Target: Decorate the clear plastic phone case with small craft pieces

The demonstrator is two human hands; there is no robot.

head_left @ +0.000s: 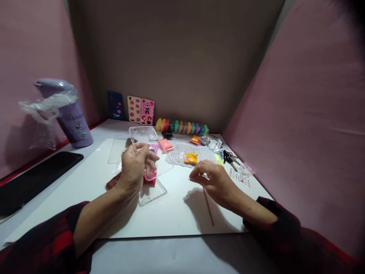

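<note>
My left hand [136, 164] is raised above the white sheet [171, 213] and grips a clear phone case [144, 135] that tilts up toward the back. Below that hand lies a pink and red packet [151, 177] and another clear case [152, 194]. My right hand [212, 179] hovers low to the right with thumb and fingers pinched on a thin pin-like tool I can barely make out. A thin wooden stick [208, 207] lies on the sheet under the right wrist. Both sleeves are red and black plaid.
Several coloured clay packets [182, 126] line the back, with decorated phone cases [141, 110] leaning on the wall. An orange packet [191, 158] rests on a clear bag. Keys [229, 156] and gem sticker strips [241, 176] lie right. A purple tumbler [71, 114] and black phone [34, 179] stand left.
</note>
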